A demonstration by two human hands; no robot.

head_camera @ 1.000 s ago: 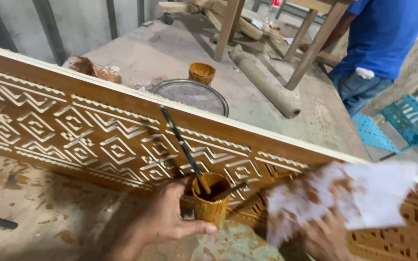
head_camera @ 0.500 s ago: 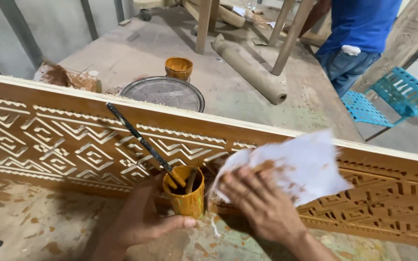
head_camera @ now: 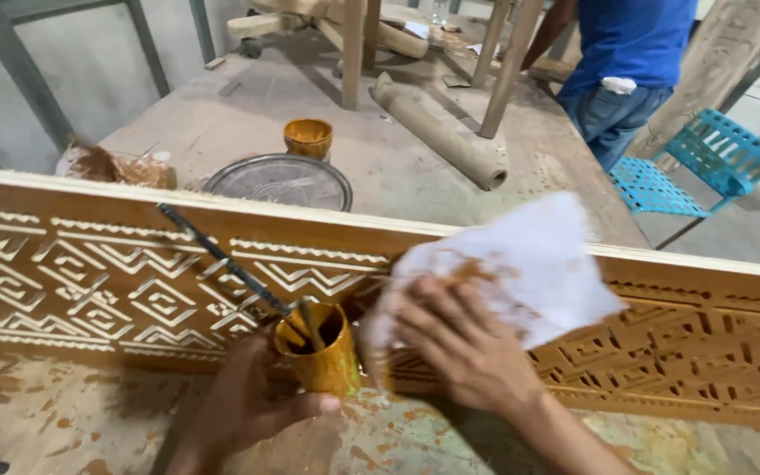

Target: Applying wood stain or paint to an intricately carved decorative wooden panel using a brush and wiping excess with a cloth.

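My left hand (head_camera: 244, 406) grips a small stain-smeared orange cup (head_camera: 317, 350) low in the middle of the view. A long dark brush handle (head_camera: 222, 260) leans out of the cup up to the left. Just right of the cup, my right hand (head_camera: 468, 345) presses a white cloth (head_camera: 521, 268) blotched with brown stain against a long carved wooden panel (head_camera: 90, 281). The panel stands on its edge across the whole view. Its left part shows pale carved zigzags, its right part is evenly brown.
Behind the panel lie a round metal lid (head_camera: 279, 182), a second orange cup (head_camera: 308, 137), a crumpled stained rag (head_camera: 112, 165) and a rolled tube (head_camera: 437, 132). A person in a blue shirt (head_camera: 631, 44) stands at back right by a blue plastic chair (head_camera: 688, 163). The stained worktop (head_camera: 63, 422) lies in front.
My right hand with the cloth has moved left along the panel to just beside the cup. My left hand keeps its hold on the cup. The view has tilted slightly.
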